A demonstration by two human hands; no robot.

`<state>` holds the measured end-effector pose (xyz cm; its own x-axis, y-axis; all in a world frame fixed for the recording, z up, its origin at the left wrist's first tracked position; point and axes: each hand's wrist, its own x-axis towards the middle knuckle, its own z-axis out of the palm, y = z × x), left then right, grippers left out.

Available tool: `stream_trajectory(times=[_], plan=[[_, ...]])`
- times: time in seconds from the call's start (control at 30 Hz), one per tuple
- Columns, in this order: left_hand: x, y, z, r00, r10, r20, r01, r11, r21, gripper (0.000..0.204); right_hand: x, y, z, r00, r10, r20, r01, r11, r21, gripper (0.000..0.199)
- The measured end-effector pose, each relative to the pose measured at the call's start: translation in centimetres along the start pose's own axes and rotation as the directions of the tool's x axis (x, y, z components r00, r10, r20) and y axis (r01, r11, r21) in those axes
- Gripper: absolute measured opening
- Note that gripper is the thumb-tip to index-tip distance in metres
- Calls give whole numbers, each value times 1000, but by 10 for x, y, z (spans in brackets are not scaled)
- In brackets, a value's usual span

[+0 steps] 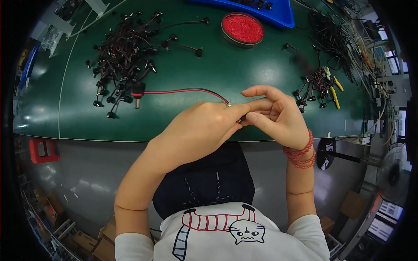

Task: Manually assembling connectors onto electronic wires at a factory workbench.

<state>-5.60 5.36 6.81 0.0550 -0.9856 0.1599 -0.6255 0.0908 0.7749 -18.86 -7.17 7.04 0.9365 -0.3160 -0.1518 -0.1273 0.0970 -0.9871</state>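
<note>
My left hand [200, 128] is closed on a short red-and-black cable [183, 90], just above the front edge of the green table. From its fingers the cable arcs out to the left, ending in a black barrel plug [137, 90] with a metal tip. My right hand [281, 119] meets it fingertip to fingertip. Between the thumbs and fingers a small black part [243, 117] shows, pinched by both hands; most of it is hidden. A bright bare-looking spot [229, 105] sits on the cable where it enters the left hand's grip.
A tangled heap of similar plug cables [126, 56] lies at left. Farther back stand a round tin of red bits [242, 28] and a blue tray [278, 15]. More cables [312, 89] and yellow-handled cutters [335, 96] lie at right, before black wires [333, 39].
</note>
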Motion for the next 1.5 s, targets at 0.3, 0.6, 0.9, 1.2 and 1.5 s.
stream_trajectory(times=[0.3,0.6,0.9,1.2,1.5], plan=[[-1,2,-1,1000,-27,-4,27,999,27,26,0,-2,0,1000,25,9,-25,999,-48,33],[0,-2,-2,999,-11,-50,5,992,-126,33,-2,0,1,999,-45,14,45,999,20,36],[6,6,15,999,-46,0,46,999,-26,46,-11,18,0,916,-119,-382,130,992,1,25],[-49,-17,20,1000,28,-13,-26,986,162,36,-56,48,-161,425,-397,-813,48,907,-417,17],[-69,-55,-34,909,-72,-411,237,900,365,13,-32,47,-185,512,-692,-509,-319,397,-861,15]])
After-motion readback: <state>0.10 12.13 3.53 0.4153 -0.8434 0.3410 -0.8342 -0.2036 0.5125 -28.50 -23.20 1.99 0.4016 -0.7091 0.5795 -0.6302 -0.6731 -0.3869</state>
